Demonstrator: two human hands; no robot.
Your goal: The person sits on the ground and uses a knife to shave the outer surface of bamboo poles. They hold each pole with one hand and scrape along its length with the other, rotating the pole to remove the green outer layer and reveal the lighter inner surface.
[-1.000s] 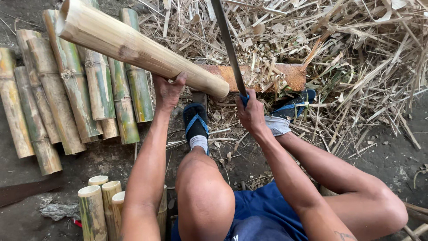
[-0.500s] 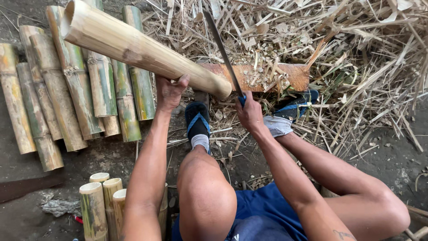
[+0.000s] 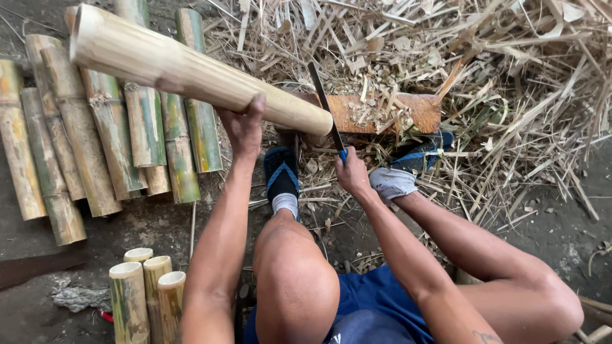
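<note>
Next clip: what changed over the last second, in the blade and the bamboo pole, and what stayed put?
The blade in the right hand came down from its raised position to the lower end of the bamboo pole, next to the wooden block. The left hand kept its grip on the pole, tilted the same way. The bamboo pieces on the ground did not move.

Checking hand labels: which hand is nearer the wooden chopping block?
Right. The right hand grips the blade just below the wooden block; the left hand holds the bamboo pole, further left.
</note>
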